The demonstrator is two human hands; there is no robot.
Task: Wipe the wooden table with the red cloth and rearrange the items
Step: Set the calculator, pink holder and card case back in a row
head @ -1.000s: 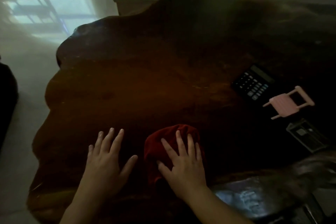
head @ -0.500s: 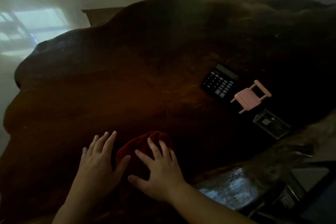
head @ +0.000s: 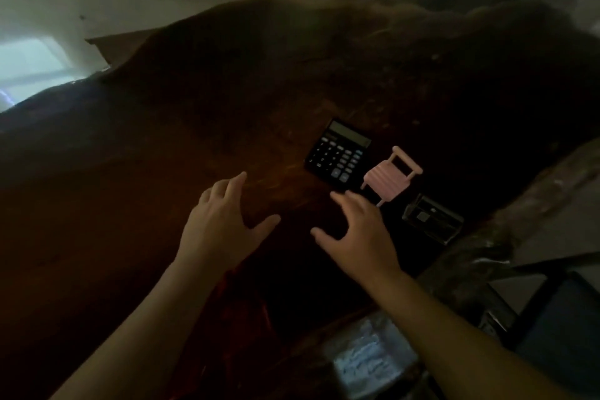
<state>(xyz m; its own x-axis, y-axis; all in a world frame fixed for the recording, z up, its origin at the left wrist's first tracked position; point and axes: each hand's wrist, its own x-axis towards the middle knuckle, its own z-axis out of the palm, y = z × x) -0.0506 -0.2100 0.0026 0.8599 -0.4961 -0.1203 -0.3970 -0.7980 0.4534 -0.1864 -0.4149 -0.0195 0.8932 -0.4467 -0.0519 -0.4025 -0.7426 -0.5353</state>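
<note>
Your left hand (head: pixel 220 224) & right hand (head: pixel 355 234) hovered spread wide, empty, w/ the soft crumpled red cloth (head: pixel 242 305) left near the table's front edge; right fingertips neared the light, rigid black plastic calculator (head: pixel 337 154), prob. best pinched by its side edges.

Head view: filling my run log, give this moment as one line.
left hand open, empty | right hand open, near calculator | red cloth released on table

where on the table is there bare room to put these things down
Bare wood stretches left of the calculator, beyond the left hand. It is crowded on the right, where calculator, pink toy chair and small dark case sit close together.
</note>
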